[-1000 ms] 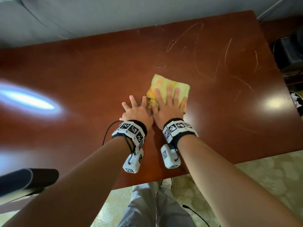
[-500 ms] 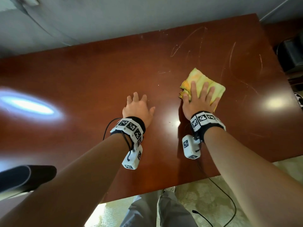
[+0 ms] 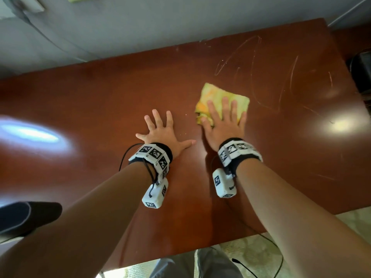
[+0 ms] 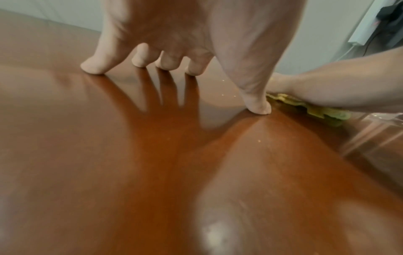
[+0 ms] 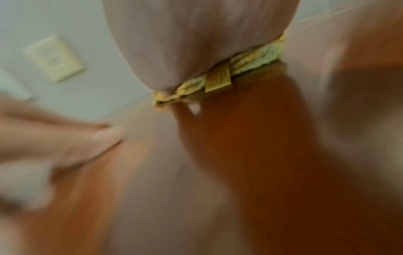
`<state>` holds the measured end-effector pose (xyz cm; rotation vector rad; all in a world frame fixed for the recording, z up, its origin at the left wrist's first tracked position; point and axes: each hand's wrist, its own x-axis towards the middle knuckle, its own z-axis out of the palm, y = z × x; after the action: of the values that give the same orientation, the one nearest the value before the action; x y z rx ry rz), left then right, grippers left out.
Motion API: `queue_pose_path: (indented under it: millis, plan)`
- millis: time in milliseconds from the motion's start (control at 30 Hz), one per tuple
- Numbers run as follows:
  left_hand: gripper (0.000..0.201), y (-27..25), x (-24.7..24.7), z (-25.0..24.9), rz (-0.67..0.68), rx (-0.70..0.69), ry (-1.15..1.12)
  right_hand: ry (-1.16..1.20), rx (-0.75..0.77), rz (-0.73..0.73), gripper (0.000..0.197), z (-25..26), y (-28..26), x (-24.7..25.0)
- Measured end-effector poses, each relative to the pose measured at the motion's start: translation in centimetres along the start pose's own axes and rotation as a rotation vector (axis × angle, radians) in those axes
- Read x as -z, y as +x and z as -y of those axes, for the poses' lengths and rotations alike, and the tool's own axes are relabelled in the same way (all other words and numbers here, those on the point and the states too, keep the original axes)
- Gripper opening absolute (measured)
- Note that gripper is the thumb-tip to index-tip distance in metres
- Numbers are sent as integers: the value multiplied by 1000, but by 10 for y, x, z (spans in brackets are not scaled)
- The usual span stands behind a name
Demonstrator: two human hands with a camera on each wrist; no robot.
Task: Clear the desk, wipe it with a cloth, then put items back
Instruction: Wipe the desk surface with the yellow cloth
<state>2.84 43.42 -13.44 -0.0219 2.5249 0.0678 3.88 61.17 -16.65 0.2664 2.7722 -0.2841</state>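
Observation:
A folded yellow-green cloth (image 3: 215,98) lies on the glossy red-brown desk (image 3: 100,109), right of centre. My right hand (image 3: 224,119) lies flat on it with straight, spread fingers, pressing it down. The right wrist view shows the cloth (image 5: 257,55) and its label squeezed under my palm. My left hand (image 3: 162,131) rests flat on the bare wood just left of the cloth, fingers splayed, holding nothing. In the left wrist view its fingertips (image 4: 93,69) touch the desk and the cloth (image 4: 316,110) shows at the right under my other hand.
Pale smear marks (image 3: 251,63) streak the desk's far right part. A grey wall (image 3: 140,21) runs behind the desk. A dark chair armrest (image 3: 26,215) juts in at the lower left. A black object (image 3: 361,71) sits beyond the right edge. Cables hang near my legs.
My right hand slid the cloth to the right, away from the left hand, then partly back toward the left. The left hand stayed planted and spread its fingers wider.

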Motion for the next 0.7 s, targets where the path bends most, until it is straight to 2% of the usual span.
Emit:
queue_pose_path:
  millis: [133,267,400,567,700]
  plan:
    - [122,-2,0,1,-1,-10,25,43,-199,36,63,-32,30,20]
    - [122,-1,-2,2,-11,-17,40,69,-238,14,62,-11,31,17]
    - [123,0,1,5,-1,-24,42,37,-56,45,59,16,11,9]
    - [129,0,7,9,44,-57,43,-49,145,-16,56,14,-40,-16]
    - [135,1,15,14,120,-96,69,-133,308,5,54,20,-53,-29]
